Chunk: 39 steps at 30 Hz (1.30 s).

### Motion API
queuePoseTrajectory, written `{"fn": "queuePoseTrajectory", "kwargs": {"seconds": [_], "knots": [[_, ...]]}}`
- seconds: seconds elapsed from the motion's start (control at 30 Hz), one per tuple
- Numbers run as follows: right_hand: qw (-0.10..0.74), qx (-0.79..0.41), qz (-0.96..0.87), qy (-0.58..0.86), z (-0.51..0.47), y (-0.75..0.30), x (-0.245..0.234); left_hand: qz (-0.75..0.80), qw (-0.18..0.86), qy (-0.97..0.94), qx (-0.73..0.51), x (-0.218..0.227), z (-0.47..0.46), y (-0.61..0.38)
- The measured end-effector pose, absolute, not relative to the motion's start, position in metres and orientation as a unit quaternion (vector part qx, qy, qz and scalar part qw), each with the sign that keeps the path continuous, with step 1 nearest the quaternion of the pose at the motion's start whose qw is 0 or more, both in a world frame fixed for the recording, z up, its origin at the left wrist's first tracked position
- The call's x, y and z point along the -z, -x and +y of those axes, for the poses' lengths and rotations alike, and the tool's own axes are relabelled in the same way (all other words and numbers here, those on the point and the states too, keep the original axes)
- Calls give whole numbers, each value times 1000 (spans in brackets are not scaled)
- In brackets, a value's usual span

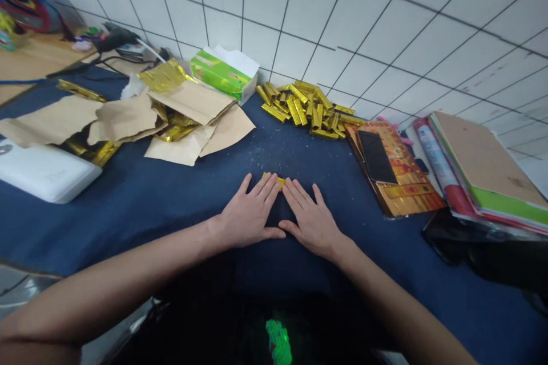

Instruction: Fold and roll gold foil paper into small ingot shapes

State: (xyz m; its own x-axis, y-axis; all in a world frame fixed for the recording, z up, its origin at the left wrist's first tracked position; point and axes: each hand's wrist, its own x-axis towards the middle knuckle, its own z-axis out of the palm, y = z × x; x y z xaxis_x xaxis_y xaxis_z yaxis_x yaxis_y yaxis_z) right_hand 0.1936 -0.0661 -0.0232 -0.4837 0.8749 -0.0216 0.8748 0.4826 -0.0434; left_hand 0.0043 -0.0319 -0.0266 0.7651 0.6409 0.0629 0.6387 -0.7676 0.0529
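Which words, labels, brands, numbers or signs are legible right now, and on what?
No text reads clearly.
White case: faint grey marking on top, too blurred to read.
Green box: printed pattern, no legible words.
Orange packet: red and gold print, too blurred.
Red and blue roll: printed marks, too blurred.
Gold strip: no text visible.

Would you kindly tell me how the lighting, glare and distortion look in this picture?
In the head view, the tiled wall has skewed lines that break in places, suggesting distortion; in the same view, the gold rolls show small glints, the dark clothing at the bottom loses nearly all detail, and the left hand and right hand look fairly clear.
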Motion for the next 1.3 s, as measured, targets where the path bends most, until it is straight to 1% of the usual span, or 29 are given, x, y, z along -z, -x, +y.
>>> {"fn": "queuePoseTrajectory", "kwargs": {"seconds": [0.37, 0.6, 0.8, 0.9, 1.0, 1.07, 1.17, 1.23, 1.3], "knots": [[-7, -12, -862, 506, -68, -197, 24, 350, 27, -936, -25, 23, -28, 7], [-22, -5, -856, 516, -93, -184, 15, 345, 39, -937, -29, 24, -21, 5], [-13, -16, -867, 497, -102, -178, 8, 342, 74, -937, -13, 19, -11, 6], [10, -32, -872, 488, -94, -185, 4, 339, 120, -933, 8, 12, -7, 9], [76, -34, -853, 515, -81, -188, 1, 350, 178, -920, 5, 2, -2, 13], [114, -8, -824, 555, -73, -186, 1, 369, 178, -912, -18, -5, 1, 16], [126, 22, -789, 601, -63, -182, 5, 390, 163, -906, -37, -13, 3, 18], [142, 13, -770, 622, -58, -181, 8, 400, 150, -903, -47, -14, 4, 19], [175, -23, -748, 640, -54, -184, 10, 400, 141, -903, -64, -13, 5, 20]]}}
